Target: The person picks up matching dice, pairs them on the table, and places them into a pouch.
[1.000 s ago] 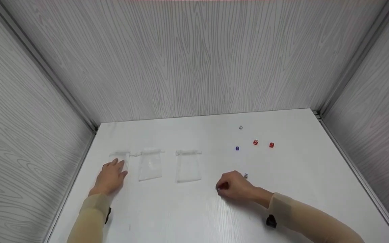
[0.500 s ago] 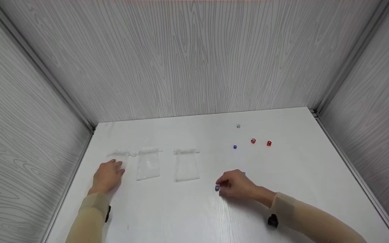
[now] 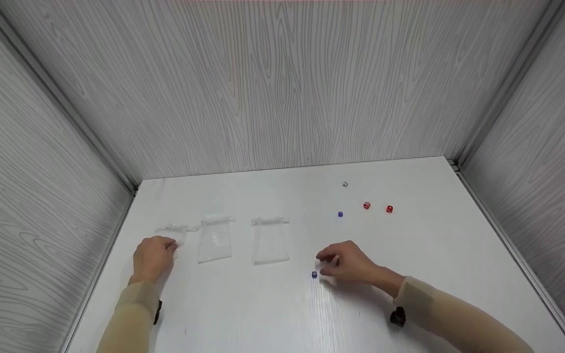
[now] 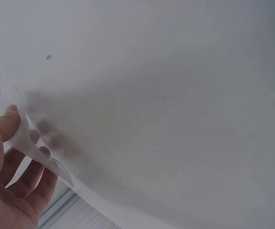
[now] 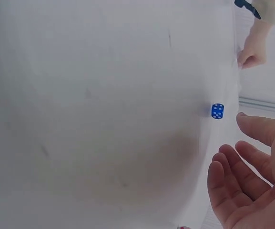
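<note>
A blue die [image 3: 314, 274] with white pips sits on the desk [image 3: 243, 309], just beyond the thumb of the person's right hand [image 3: 344, 264]. There's a narrow gap between them; the wrist camera on that side shows it clearly. That hand holds nothing: thumb and fingers [image 5: 244, 174] stand well apart, gently bent, with the palm turned toward the die.

Over on the other side, the left hand [image 3: 152, 257] has the leftmost clear bag [image 3: 177, 235] pinched, its thin film passing between the thumb and the fingers. From up here the hand covers much of that bag. Just to its right the middle bag [image 3: 215, 240] lies flat, and then, a little apart, the right-hand bag [image 3: 270, 241], between the middle one and the blue die.

Farther back on the desk, beyond the right hand, I can see a second blue die [image 3: 340, 214], two red dice [image 3: 367, 205] side by side but not touching, and a small pale die [image 3: 345, 184] nearest the back wall [image 3: 282, 88]. Both arms wear beige sleeves [image 3: 459, 314], each with something dark at the wrist.
</note>
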